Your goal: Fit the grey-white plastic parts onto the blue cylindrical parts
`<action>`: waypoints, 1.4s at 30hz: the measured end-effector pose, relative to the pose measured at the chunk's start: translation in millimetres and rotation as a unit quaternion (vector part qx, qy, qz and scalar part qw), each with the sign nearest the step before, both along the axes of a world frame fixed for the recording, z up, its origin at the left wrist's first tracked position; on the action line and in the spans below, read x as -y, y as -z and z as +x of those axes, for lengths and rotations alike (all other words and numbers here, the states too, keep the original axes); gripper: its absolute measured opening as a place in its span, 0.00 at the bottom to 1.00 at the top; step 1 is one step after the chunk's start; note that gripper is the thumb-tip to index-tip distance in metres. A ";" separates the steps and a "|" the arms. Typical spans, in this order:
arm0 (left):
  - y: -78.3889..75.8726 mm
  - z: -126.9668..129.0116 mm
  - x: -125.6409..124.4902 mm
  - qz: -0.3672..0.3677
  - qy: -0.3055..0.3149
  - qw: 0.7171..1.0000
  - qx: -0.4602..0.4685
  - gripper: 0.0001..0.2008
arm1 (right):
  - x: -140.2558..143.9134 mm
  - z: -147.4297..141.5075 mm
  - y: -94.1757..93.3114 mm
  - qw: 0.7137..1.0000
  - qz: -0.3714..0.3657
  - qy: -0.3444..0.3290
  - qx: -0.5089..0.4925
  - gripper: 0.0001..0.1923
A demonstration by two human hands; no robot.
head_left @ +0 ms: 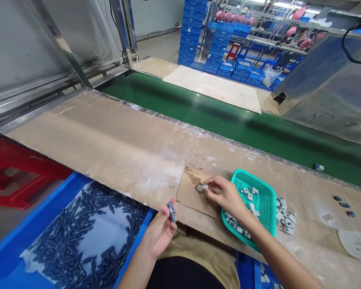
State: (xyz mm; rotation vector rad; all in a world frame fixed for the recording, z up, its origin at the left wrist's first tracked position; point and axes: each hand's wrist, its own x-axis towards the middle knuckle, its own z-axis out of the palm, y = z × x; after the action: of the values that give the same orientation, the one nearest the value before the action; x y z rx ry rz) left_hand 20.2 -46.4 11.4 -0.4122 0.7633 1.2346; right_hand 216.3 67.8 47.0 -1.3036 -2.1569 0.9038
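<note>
Between the thumb and fingers of my left hand (162, 228) is a small dark blue plastic tube-shaped part (171, 212), held near the table's front edge. My right hand (225, 194) pinches a small pale grey block (205, 187) right beside a small round dish (199, 187); whether the block touches the dish I cannot tell. The dish sits on a piece of cardboard (195, 196) with dark stains. Close to my right forearm stands a green plastic basket (272, 196) with several pale grey blocks in it.
A blue crate (75, 178) of dark blue parts is at the left. Loose grey blocks (285, 216) lie right of the basket, and dark caps (344, 205) farther right. Behind runs a green conveyor belt (216, 120) carrying one small part (319, 167). A red stool (24, 172) stands left.
</note>
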 end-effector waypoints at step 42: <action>-34.0 45.6 -28.9 0.210 0.205 0.907 -0.301 0.19 | 61.8 16.0 -15.0 0.969 0.175 -0.115 -0.129 0.25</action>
State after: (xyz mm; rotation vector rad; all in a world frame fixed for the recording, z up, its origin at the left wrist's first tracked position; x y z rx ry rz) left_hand 65.8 -17.4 45.4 0.4939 1.0076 1.0831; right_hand 232.3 6.0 62.0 -0.7344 -2.1619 0.6909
